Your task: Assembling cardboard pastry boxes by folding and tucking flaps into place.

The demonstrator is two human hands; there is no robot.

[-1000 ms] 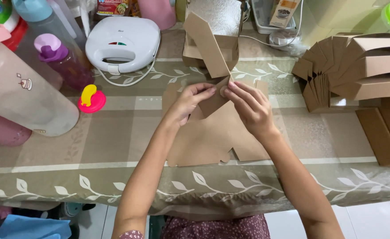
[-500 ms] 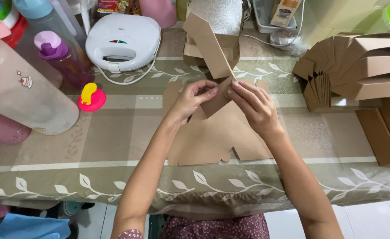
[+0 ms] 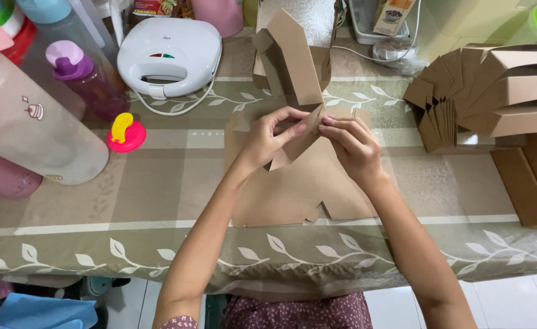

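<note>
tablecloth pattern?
Beige-olive checks with white leaf-vine borders on the tablecloth, clearest in the head view.

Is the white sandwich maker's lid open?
No, the white sandwich maker sits closed behind the left hand and right hand, which pinch a brown cardboard flap.

A leaf-patterned cloth (image 3: 159, 256) covered the desk (image 3: 146, 195). Below the desk's near edge lay pale floor tiles (image 3: 524, 304), evenly lit.
</note>
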